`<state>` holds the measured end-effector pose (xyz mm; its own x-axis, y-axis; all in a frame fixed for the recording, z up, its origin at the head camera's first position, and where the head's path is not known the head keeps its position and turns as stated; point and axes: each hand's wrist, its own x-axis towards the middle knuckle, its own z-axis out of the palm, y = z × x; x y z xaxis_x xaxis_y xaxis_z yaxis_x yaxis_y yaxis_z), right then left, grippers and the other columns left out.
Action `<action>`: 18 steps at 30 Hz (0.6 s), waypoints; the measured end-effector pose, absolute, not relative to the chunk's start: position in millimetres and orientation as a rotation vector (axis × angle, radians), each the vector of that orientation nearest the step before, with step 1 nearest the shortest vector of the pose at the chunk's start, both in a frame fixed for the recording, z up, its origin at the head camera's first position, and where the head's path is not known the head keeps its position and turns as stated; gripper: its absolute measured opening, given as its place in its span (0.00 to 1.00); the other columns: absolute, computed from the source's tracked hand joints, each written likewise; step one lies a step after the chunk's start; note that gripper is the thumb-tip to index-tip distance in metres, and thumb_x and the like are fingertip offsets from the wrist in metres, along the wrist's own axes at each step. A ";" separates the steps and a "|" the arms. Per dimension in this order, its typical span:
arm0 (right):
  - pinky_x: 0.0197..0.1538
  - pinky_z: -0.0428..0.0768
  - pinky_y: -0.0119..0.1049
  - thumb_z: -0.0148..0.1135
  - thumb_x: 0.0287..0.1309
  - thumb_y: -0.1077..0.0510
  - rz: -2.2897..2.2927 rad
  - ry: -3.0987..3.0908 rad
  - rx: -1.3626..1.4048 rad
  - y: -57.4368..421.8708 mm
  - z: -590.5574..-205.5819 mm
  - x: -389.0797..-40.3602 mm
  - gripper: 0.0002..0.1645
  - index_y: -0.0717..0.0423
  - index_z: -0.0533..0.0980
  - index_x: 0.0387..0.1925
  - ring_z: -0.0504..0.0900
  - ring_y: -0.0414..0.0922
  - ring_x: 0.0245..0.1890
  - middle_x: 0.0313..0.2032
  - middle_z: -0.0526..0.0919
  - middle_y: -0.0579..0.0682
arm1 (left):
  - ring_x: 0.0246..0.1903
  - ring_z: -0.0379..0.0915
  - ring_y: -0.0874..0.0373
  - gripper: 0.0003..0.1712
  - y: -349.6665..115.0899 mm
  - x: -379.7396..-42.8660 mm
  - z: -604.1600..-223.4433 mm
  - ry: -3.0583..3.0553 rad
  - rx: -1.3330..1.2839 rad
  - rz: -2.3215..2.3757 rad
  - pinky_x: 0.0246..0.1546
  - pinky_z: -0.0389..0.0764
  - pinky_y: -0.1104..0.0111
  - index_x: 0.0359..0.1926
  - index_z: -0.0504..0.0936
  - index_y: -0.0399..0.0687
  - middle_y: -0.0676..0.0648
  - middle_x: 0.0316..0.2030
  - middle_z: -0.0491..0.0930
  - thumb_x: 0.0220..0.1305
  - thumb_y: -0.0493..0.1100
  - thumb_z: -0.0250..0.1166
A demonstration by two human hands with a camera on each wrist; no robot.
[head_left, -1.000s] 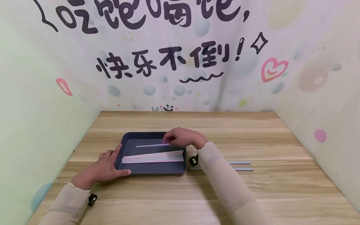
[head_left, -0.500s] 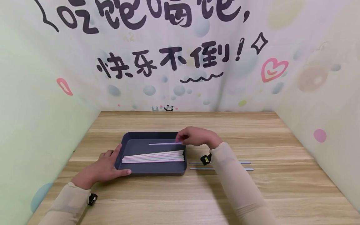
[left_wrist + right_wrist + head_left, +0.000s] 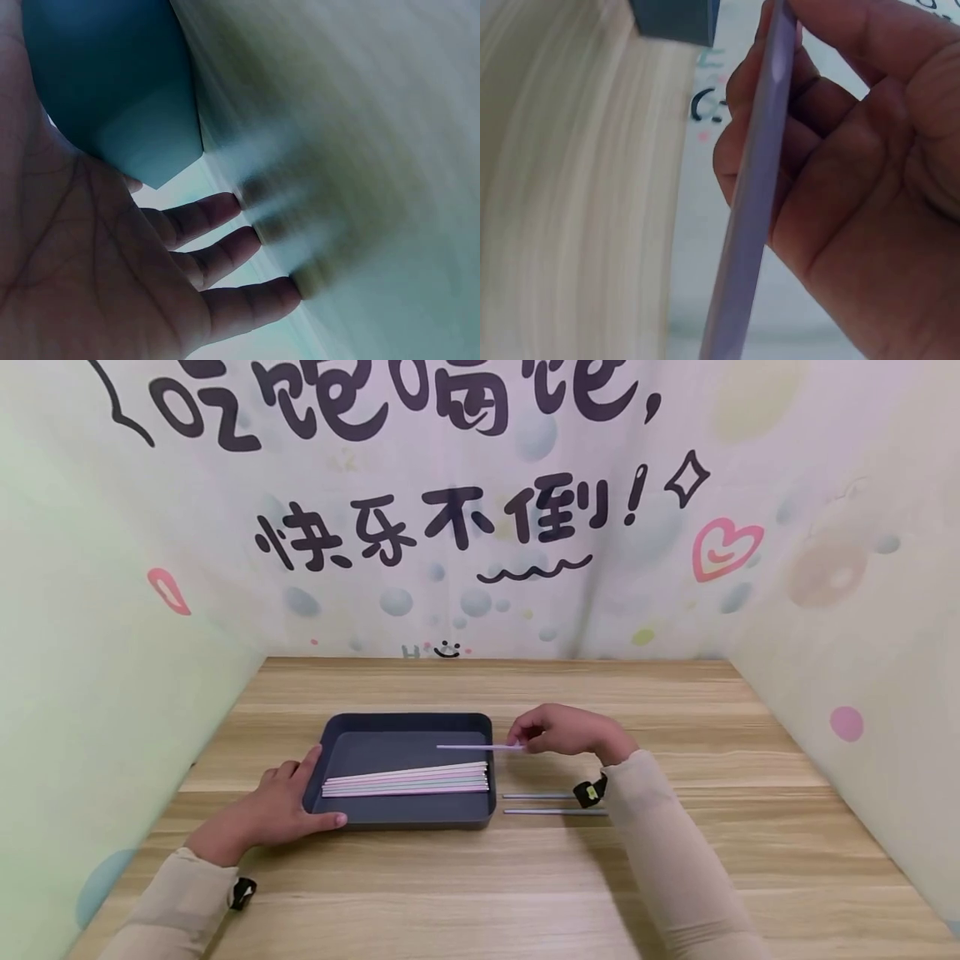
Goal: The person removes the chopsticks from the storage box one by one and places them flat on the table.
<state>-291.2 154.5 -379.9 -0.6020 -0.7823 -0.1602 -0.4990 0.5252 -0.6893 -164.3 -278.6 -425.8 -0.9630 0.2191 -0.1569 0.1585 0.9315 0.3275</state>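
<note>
Right hand (image 3: 566,729) fingers pinch one lilac chopstick (image 3: 472,747), held across the tray's (image 3: 382,746) right rim. Left hand (image 3: 273,810) fingers spread, gripping nothing, braced at tray's left end. Looks partway: two chopsticks (image 3: 540,812) down on tabletop (image 3: 420,893) right of tray, bundle (image 3: 408,779) still inside. No brand legible. Backdrop (image 3: 465,627) reads 快乐不倒!; line above cropped.

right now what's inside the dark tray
A bundle of pale, thin sticks lies in the dark tray, toward its near side. The purple stick in the right hand juts over the right rim. The floor beneath the bundle is covered and can't be seen.
</note>
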 end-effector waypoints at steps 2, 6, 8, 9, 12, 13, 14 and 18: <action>0.42 0.73 0.38 0.57 0.64 0.69 -0.846 2.319 -1.023 163.4 -383.1 -290.4 0.12 0.60 0.82 0.46 0.74 0.44 0.36 0.33 0.77 0.45 | 0.60 0.54 0.19 0.73 -278.5 -164.6 -425.7 2.896 0.289 0.466 0.51 0.68 0.35 0.76 0.42 0.31 0.18 0.61 0.59 0.50 0.77 0.65; 0.42 0.73 0.39 0.57 0.64 0.69 -0.861 2.327 -0.971 181.7 -387.7 -287.4 0.12 0.60 0.82 0.46 0.74 0.45 0.37 0.34 0.77 0.46 | 0.60 0.54 0.19 0.73 -278.2 -165.1 -427.2 2.897 0.293 0.460 0.51 0.68 0.35 0.76 0.42 0.31 0.18 0.61 0.59 0.50 0.77 0.65; 0.42 0.73 0.39 0.57 0.64 0.69 -0.864 2.332 -0.948 190.6 -389.6 -285.4 0.12 0.60 0.82 0.45 0.73 0.45 0.37 0.34 0.77 0.46 | 0.60 0.54 0.19 0.73 -278.2 -165.4 -427.7 2.898 0.294 0.458 0.51 0.68 0.35 0.76 0.43 0.31 0.18 0.61 0.59 0.50 0.77 0.65; 0.42 0.73 0.38 0.57 0.65 0.69 -0.866 2.334 -0.940 195.0 -390.8 -284.7 0.11 0.59 0.82 0.45 0.73 0.45 0.37 0.34 0.77 0.46 | 0.60 0.54 0.19 0.73 -278.2 -165.5 -427.9 2.898 0.293 0.456 0.51 0.68 0.35 0.76 0.43 0.31 0.18 0.61 0.59 0.50 0.77 0.65; 0.41 0.73 0.38 0.57 0.65 0.68 -0.864 2.351 -0.935 207.3 -394.7 -283.1 0.11 0.58 0.82 0.44 0.73 0.45 0.36 0.33 0.77 0.46 | 0.59 0.55 0.19 0.73 -278.3 -165.8 -427.7 2.899 0.292 0.447 0.51 0.69 0.35 0.75 0.43 0.31 0.18 0.61 0.59 0.51 0.77 0.64; 0.41 0.73 0.38 0.57 0.64 0.68 -0.869 2.353 -0.939 211.0 -395.7 -282.5 0.11 0.58 0.82 0.44 0.73 0.45 0.36 0.33 0.76 0.46 | 0.59 0.55 0.19 0.72 -278.3 -165.7 -427.4 2.900 0.291 0.444 0.51 0.69 0.35 0.75 0.43 0.31 0.18 0.61 0.59 0.51 0.78 0.64; 0.41 0.73 0.38 0.57 0.64 0.69 -0.870 2.355 -0.942 214.5 -397.1 -282.3 0.11 0.58 0.82 0.44 0.73 0.45 0.36 0.33 0.76 0.46 | 0.59 0.55 0.19 0.72 -278.2 -165.7 -427.1 2.900 0.290 0.443 0.51 0.69 0.35 0.75 0.43 0.31 0.18 0.61 0.59 0.51 0.78 0.64; 0.41 0.72 0.36 0.56 0.63 0.70 -0.891 2.346 -0.940 226.6 -401.2 -280.1 0.11 0.59 0.81 0.43 0.72 0.44 0.35 0.33 0.77 0.47 | 0.59 0.55 0.19 0.72 -277.2 -165.3 -426.1 2.897 0.285 0.444 0.51 0.69 0.35 0.75 0.43 0.30 0.18 0.61 0.59 0.50 0.78 0.64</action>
